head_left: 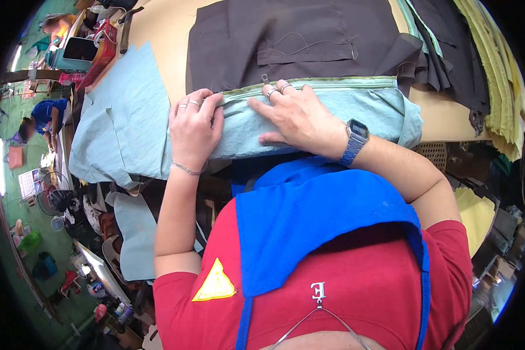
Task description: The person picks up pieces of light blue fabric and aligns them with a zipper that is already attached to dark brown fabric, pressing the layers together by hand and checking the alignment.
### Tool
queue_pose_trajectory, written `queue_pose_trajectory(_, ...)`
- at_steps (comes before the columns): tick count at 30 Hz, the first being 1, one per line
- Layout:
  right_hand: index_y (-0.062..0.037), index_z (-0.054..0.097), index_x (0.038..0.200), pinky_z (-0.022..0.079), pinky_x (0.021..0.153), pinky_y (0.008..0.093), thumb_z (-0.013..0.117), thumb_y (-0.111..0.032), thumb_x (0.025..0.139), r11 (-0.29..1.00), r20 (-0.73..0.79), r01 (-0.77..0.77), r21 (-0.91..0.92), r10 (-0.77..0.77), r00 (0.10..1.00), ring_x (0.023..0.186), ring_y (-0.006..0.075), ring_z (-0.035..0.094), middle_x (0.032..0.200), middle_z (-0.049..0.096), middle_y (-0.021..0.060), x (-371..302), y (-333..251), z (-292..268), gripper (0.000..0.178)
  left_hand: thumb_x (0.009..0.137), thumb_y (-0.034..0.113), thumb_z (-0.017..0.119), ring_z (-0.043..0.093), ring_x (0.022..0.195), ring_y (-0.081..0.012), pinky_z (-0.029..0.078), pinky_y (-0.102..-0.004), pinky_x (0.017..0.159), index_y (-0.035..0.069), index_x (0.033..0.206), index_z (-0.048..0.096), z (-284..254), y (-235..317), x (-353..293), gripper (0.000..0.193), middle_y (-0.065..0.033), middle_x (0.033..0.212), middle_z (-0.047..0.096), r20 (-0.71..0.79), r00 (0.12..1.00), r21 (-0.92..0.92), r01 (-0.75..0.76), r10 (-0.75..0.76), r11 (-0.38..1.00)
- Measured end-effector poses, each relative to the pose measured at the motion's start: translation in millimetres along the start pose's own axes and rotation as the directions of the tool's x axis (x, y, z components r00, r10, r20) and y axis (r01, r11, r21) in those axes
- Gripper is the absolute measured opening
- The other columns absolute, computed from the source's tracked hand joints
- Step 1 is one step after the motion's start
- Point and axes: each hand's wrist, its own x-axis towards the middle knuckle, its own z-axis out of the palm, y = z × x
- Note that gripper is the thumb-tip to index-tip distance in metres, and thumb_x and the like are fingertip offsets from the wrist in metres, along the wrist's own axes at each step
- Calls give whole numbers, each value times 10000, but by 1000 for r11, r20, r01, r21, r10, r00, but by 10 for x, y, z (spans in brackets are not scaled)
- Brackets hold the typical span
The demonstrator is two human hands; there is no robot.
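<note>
Spreading loosely, the right hand's fingers rest on the blue cloth and zip; the left hand's curl at the zip's left end, whether pinching I cannot tell. The zip lies along the dark cloth's near edge. Uneven pressure could pucker it, the slider could snag, and overhanging blue cloth could drag everything askew.

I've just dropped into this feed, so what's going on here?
A person in a blue apron is working cloth at a table. The left hand is at the left end of what looks like a zipper; the right hand lies spread on the blue cloth, fingertips near the zipper's pull. Dark cloth lies just beyond.
</note>
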Motion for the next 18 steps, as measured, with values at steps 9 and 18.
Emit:
queue_pose_trajectory(9,-112,623,1355,568,827,494,773,-536,840,1000,-14,-17,9,17,1000,1223,295,597,1281,630,120,8,-5,2,684,899,164,738,717,909,-240,526,-387,878,129,1016,757,100,-12,46,123,-36,973,737,-135,989,-35,-63,58,997)
queue_pose_trajectory(18,-145,577,1414,569,797,471,738,-563,863,1000,-6,-1,6,1,1000,1211,316,608,1305,615,150,1,21,25,710,956,200,759,705,825,-120,544,-303,780,-44,1022,732,25,-113,65,254,-117,872,775,364,842,-472,535,-398,700)
